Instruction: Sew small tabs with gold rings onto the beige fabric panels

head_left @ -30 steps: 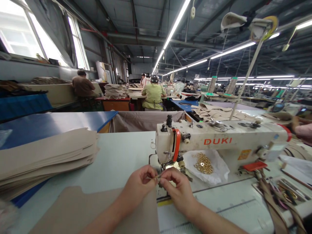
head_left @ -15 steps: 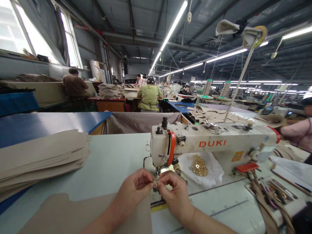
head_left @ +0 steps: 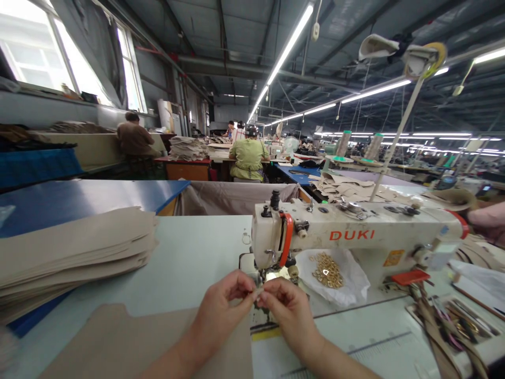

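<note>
My left hand and my right hand meet in front of the sewing machine's needle area, fingertips pinched. Between them is a small pale piece, mostly covered by the fingers; its kind is too small to tell. Just behind stands a white sewing machine with red lettering. Gold-coloured metal rings lie heaped on a white plastic bag under the machine's arm, to the right of my hands. A flat beige fabric panel rests on the table beneath my left forearm.
A stack of beige panels sits at the left of the pale table. On the right are a tool tray and hanging beige straps. Ahead, a person in a yellow-green top sits facing away; another person's arm shows far right.
The view has turned slightly left, so everything sits further right in the picture. My fingers have shifted a little on the small pale piece; both hands stay pinched together.
</note>
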### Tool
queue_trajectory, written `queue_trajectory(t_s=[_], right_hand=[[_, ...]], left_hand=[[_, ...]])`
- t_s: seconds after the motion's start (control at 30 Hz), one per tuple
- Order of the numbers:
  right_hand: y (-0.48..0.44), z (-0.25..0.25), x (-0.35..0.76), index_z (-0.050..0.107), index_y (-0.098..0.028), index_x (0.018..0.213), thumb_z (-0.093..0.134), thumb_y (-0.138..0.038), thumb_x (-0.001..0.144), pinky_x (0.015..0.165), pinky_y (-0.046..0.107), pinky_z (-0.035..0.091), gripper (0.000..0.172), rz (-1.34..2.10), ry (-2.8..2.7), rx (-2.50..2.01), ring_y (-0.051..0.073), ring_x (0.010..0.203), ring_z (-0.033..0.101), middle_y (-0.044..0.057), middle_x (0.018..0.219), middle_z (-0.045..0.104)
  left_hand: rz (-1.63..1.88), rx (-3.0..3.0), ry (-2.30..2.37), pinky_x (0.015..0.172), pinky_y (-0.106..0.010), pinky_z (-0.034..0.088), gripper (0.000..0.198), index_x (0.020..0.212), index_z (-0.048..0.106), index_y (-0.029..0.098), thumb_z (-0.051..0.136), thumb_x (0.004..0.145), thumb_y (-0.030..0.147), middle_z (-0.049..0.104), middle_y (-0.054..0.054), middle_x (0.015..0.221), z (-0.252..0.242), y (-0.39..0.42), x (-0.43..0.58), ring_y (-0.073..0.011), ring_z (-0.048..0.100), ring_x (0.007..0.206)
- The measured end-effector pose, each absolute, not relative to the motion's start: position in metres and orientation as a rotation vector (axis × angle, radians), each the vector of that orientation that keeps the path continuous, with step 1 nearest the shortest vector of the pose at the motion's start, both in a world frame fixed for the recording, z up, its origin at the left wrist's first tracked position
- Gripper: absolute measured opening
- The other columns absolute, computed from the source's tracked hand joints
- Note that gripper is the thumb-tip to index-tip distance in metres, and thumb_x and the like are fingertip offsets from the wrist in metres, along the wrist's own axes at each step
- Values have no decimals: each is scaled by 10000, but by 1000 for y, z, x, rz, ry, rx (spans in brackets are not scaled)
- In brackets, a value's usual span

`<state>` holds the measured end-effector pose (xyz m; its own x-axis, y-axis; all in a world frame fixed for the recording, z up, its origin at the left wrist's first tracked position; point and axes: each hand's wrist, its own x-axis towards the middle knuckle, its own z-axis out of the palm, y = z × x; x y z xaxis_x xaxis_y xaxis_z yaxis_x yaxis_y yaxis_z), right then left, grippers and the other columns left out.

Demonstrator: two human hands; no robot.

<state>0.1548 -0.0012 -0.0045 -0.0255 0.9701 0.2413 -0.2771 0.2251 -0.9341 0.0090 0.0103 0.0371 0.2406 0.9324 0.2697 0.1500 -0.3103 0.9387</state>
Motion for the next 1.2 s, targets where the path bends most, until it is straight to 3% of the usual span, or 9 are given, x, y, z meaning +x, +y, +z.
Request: queue_trajectory(t_s=[0.27, 0.43, 0.67, 0.77, 0.9, 1.07, 1.2], right_hand=[[0, -3, 155, 633, -165, 708, 720, -382, 695, 555, 206, 411, 234, 1203, -1171, -858, 100, 560, 551, -13, 613, 618], [0, -4, 157, 632, -169, 718, 650, -314, 745, 558, 212, 403, 149, 1154, -1275, -904, 108, 571, 549, -6, 630, 617], [-5, 2, 167, 652, -175, 758, 531, -220, 812, 581, 226, 383, 140, 562, -1666, -1074, 130, 616, 541, 8, 656, 610], [-2, 3, 167, 636, -164, 759, 490, -190, 814, 592, 227, 376, 158, 456, -1744, -1088, 130, 621, 532, 16, 670, 607], [4, 0, 165, 619, -161, 723, 477, -185, 787, 563, 223, 367, 158, 520, -1704, -1161, 126, 595, 517, 14, 654, 593], [9, -6, 165, 605, -164, 706, 502, -257, 764, 498, 214, 357, 150, 831, -1525, -1186, 113, 512, 501, -15, 566, 562], [11, -7, 164, 599, -164, 690, 544, -284, 733, 481, 209, 374, 139, 1029, -1387, -1155, 108, 481, 526, -33, 526, 548]], left_hand=[[1021, 1654, 941, 669, -248, 491, 129, 800, 598, 158, 581, 742, 272, 640, -18, 745, 26, 18, 7, -155, 615, 703], [951, 1884, 1028, 645, -221, 462, 186, 726, 635, 165, 525, 796, 296, 642, -12, 707, 30, 16, 4, -147, 595, 688], [969, 1956, 1114, 646, -220, 459, 194, 729, 642, 170, 508, 782, 300, 644, -8, 712, 27, 16, 5, -148, 587, 684], [958, 1913, 1149, 645, -232, 464, 204, 728, 642, 166, 513, 761, 321, 647, -10, 707, 22, 19, 7, -155, 589, 679], [838, 1872, 1163, 652, -252, 473, 204, 728, 630, 163, 522, 728, 337, 661, -8, 702, 32, 27, 8, -170, 609, 689], [703, 2063, 1401, 775, -306, 482, 187, 834, 628, 170, 503, 720, 248, 688, -41, 865, 65, 31, -7, -206, 635, 847], [727, 2364, 1593, 881, -383, 464, 232, 925, 621, 164, 449, 776, 207, 660, -81, 977, 45, 16, -24, -232, 605, 953]])
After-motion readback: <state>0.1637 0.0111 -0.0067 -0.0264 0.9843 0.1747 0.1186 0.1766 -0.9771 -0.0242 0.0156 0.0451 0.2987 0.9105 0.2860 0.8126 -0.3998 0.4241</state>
